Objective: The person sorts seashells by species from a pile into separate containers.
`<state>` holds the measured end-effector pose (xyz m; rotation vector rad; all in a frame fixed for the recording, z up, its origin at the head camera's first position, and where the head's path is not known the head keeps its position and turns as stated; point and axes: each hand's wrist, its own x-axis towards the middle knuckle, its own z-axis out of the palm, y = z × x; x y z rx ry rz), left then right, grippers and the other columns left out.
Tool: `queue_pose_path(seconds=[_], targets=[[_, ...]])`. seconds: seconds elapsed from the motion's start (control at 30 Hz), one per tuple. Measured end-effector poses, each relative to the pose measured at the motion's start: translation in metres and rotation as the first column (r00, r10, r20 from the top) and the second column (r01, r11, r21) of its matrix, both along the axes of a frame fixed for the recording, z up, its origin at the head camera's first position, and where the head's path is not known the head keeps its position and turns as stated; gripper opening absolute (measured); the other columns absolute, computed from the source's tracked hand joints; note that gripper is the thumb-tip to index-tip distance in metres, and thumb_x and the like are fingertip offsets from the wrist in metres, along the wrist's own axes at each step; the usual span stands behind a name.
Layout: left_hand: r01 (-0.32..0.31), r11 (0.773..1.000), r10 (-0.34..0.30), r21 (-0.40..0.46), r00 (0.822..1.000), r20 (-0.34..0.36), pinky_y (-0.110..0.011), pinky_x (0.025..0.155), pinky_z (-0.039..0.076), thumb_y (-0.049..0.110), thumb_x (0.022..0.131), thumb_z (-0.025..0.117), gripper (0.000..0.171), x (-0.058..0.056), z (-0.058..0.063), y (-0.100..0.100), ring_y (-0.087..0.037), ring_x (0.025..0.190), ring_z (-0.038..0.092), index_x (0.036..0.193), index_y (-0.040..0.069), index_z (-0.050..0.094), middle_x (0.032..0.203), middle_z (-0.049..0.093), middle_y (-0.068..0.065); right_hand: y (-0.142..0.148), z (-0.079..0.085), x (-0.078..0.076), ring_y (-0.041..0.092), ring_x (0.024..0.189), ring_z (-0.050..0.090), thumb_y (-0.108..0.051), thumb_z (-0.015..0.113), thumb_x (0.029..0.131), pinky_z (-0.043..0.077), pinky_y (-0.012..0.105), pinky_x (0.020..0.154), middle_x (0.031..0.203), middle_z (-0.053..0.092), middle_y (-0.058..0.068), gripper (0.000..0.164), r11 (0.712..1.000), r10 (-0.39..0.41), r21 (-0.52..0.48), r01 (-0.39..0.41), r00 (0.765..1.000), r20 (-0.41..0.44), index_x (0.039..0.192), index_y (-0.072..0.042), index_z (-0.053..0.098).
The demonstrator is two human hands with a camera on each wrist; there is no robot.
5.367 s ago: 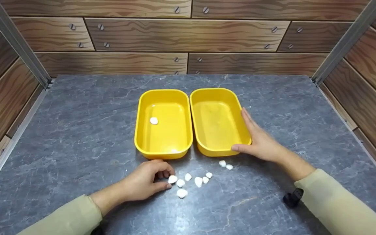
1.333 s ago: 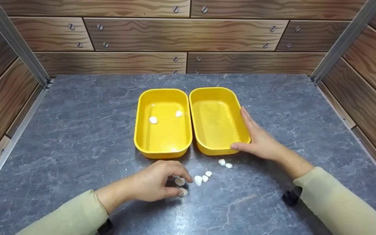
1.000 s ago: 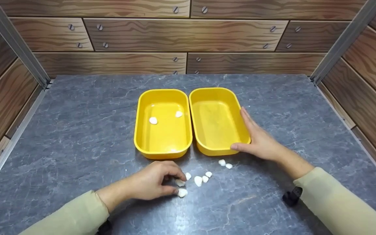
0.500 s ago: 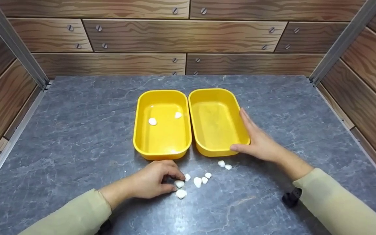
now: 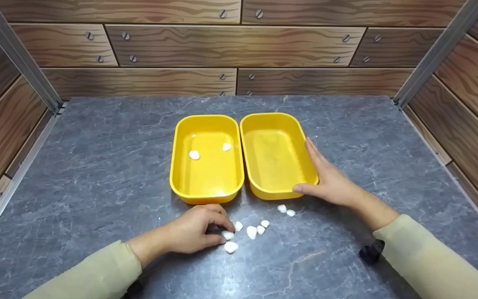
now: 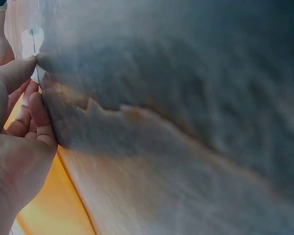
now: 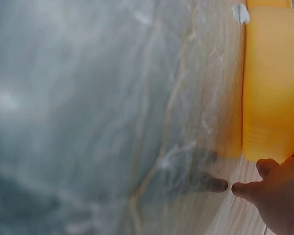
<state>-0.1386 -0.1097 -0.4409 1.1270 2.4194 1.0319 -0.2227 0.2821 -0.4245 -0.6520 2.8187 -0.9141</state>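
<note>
In the head view, my left hand pinches a small white seashell between thumb and fingers at the table surface. A second seashell lies just below it, and a third seashell touches or nearly touches the fingertips. In the left wrist view, the thumb and fingers meet at a white shape. My right hand rests against the right yellow container, fingers extended along its side and thumb at the near rim. Two white seashells lie inside the left yellow container.
Several more seashells lie to the right of my left hand, with a pair of them below the right container. The containers stand side by side on a grey marbled table. Wood-patterned walls enclose the back and sides.
About five seconds ago one shell was in the left container; now two are. My left hand has since returned to the loose shells and closed on another. The right hand stays put.
</note>
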Motion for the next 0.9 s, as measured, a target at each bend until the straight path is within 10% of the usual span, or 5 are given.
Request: queue_pose_path(seconds=[0.9], targets=[[0.011, 0.999, -0.009, 0.049, 0.999, -0.03, -0.033, 0.097, 0.053, 0.014, 0.103, 0.072, 0.011, 0.0012, 0.0013, 0.0011, -0.01, 0.104, 0.063, 0.111, 0.013, 0.079, 0.109, 0.072, 0.002, -0.001, 0.0001, -0.0001, 0.044, 0.16, 0.013, -0.05, 0.082, 0.09, 0.016, 0.064, 0.125, 0.178, -0.006, 0.008, 0.124, 1.0, -0.005, 0.003, 0.005, 1.0, 0.005, 0.171, -0.013, -0.004]])
